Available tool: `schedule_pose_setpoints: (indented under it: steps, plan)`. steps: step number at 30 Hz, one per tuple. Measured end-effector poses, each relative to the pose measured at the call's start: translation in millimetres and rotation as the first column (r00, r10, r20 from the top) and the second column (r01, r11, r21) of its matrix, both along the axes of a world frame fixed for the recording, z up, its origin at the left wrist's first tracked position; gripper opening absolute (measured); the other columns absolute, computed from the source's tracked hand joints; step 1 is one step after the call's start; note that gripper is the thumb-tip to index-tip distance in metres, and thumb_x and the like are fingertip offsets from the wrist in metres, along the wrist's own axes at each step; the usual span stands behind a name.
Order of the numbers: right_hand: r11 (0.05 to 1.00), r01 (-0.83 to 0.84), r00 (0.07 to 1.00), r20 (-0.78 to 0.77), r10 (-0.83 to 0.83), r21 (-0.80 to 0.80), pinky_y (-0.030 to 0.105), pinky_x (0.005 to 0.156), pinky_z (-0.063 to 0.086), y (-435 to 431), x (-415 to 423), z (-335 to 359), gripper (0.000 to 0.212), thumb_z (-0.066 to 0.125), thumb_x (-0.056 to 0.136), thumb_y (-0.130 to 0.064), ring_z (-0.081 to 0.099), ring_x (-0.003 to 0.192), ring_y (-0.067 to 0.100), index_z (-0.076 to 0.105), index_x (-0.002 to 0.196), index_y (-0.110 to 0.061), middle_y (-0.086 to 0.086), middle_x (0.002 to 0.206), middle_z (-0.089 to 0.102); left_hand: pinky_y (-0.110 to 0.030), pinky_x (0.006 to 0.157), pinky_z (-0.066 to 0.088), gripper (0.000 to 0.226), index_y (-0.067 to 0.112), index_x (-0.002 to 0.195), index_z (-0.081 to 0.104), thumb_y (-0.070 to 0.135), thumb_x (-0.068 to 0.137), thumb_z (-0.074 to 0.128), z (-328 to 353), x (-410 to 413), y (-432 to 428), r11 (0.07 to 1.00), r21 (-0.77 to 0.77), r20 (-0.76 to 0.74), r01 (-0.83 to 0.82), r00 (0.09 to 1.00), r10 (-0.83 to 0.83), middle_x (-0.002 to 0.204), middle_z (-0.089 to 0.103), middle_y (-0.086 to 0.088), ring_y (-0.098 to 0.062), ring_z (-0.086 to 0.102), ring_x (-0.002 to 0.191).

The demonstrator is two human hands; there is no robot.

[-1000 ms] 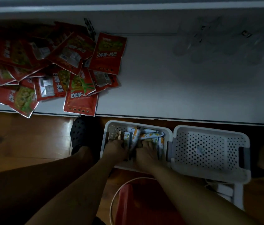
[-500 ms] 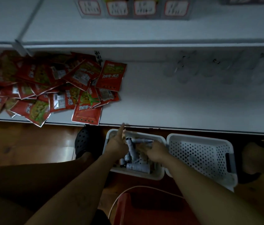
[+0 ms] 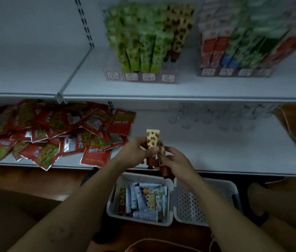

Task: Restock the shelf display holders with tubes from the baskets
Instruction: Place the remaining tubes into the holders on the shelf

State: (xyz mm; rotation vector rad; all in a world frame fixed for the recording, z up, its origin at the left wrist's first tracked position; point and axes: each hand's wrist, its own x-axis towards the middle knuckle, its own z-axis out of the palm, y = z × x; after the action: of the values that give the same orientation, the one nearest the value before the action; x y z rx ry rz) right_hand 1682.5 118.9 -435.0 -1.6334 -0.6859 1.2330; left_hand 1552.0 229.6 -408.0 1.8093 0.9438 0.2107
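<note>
A person's two hands meet above the front edge of a white lower shelf (image 3: 225,151). The left hand (image 3: 134,153) has a closed grip on the lower half of a strawberry-print tube (image 3: 152,139). This tube stands upright, its long axis vertical, with the flat crimped end pointing up and the dark red cap pointing down. The right hand (image 3: 177,161), touching the left, holds a second tube (image 3: 165,170) in a pinching grip. That tube is blurred. It leans slightly off vertical, and its dark red cap points down toward the floor.

Directly below the hands, on the floor, sits a white left basket (image 3: 144,177) holding loose tubes (image 3: 140,197) lying at mixed angles. A perforated white right basket (image 3: 205,204) sits just beside it.

On the upper shelf (image 3: 198,90), clear display holders (image 3: 140,77) with red labels hold upright green-patterned tubes (image 3: 138,46). Red sachets (image 3: 52,135) lie heaped on the left of the lower shelf.
</note>
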Motion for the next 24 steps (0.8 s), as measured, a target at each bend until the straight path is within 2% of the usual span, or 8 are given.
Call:
schedule_pose_setpoints:
  steps: [4,6,9,13,15,18,21,24]
  plan:
    - [0.986,0.058,0.989,-0.142,-0.036,0.155,0.036,0.072,0.055,12.6,16.9,50.6,0.022,0.045,0.099,-0.009,0.068,0.081,0.024,0.063,0.111,-0.004,0.018,0.100,0.070,-0.018,0.060,0.046,0.013,0.023,0.089,0.068,0.032,0.083,0.073,60.1,9.0,9.5,0.995,0.095,0.095,0.007,0.995,-0.016,0.081,0.072,0.007,-0.002,0.065,0.070]
    - [0.973,0.075,0.989,-0.141,-0.045,0.220,0.042,0.076,0.053,18.3,23.1,77.3,0.020,0.046,0.099,-0.009,0.067,0.077,0.025,0.064,0.105,-0.003,0.019,0.093,0.070,-0.026,0.064,0.051,0.019,0.017,0.087,0.070,0.030,0.076,0.078,86.2,13.5,14.0,0.990,0.142,0.123,-0.001,0.992,-0.016,0.079,0.073,0.003,-0.009,0.068,0.072]
    - [0.949,0.052,0.998,0.029,-0.064,0.311,0.041,0.074,0.052,25.7,29.8,116.7,0.014,0.055,0.096,-0.015,0.067,0.075,0.021,0.068,0.093,-0.011,0.009,0.083,0.072,-0.043,0.071,0.057,0.039,0.008,0.084,0.068,0.039,0.065,0.082,125.9,23.6,20.7,0.956,0.294,0.104,-0.006,0.994,-0.025,0.078,0.072,-0.008,-0.024,0.069,0.074]
    - [0.920,0.029,0.912,0.367,-0.185,0.391,0.024,0.063,0.048,34.4,48.3,167.2,0.015,0.065,0.089,-0.032,0.064,0.072,0.010,0.073,0.091,-0.020,0.001,0.082,0.073,-0.021,0.052,0.044,0.035,0.012,0.068,0.060,0.039,0.070,0.082,179.8,39.2,26.2,0.885,0.461,0.180,-0.060,0.983,-0.028,0.060,0.062,-0.002,-0.011,0.056,0.054]
    - [0.904,-0.001,0.873,0.442,-0.208,0.428,0.017,0.058,0.047,36.8,61.3,193.9,0.012,0.067,0.087,-0.030,0.060,0.064,0.001,0.072,0.093,-0.020,-0.003,0.079,0.071,-0.026,0.056,0.048,0.033,0.016,0.073,0.060,0.043,0.071,0.080,200.6,47.4,30.8,0.862,0.501,0.268,-0.081,0.961,-0.065,0.063,0.062,0.001,-0.010,0.058,0.058]
    - [0.888,-0.048,0.825,0.519,-0.223,0.457,0.030,0.059,0.050,42.0,80.3,227.4,0.010,0.071,0.084,-0.026,0.057,0.059,0.006,0.070,0.084,-0.017,0.002,0.073,0.067,-0.042,0.068,0.055,0.047,0.012,0.103,0.056,0.043,0.075,0.075,226.8,59.2,35.2,0.834,0.538,0.362,-0.122,0.927,-0.097,0.081,0.065,-0.005,-0.024,0.065,0.076]
    - [0.851,-0.085,0.764,0.582,-0.279,0.519,0.046,0.070,0.054,50.8,96.5,253.1,0.022,0.076,0.078,-0.024,0.063,0.074,0.026,0.063,0.089,-0.011,0.012,0.081,0.066,-0.029,0.064,0.054,0.036,0.012,0.095,0.059,0.032,0.074,0.080,251.5,68.9,41.5,0.796,0.583,0.369,-0.163,0.926,-0.081,0.079,0.067,0.002,-0.010,0.065,0.072]
    - [0.862,-0.135,0.641,0.706,-0.301,0.489,0.042,0.070,0.053,60.7,110.4,266.8,0.025,0.078,0.073,-0.025,0.065,0.076,0.025,0.062,0.087,-0.013,0.006,0.080,0.067,-0.020,0.052,0.049,0.027,0.014,0.083,0.060,0.027,0.072,0.082,269.1,80.1,47.9,0.749,0.643,0.321,-0.160,0.944,-0.073,0.073,0.068,0.004,0.000,0.061,0.059]
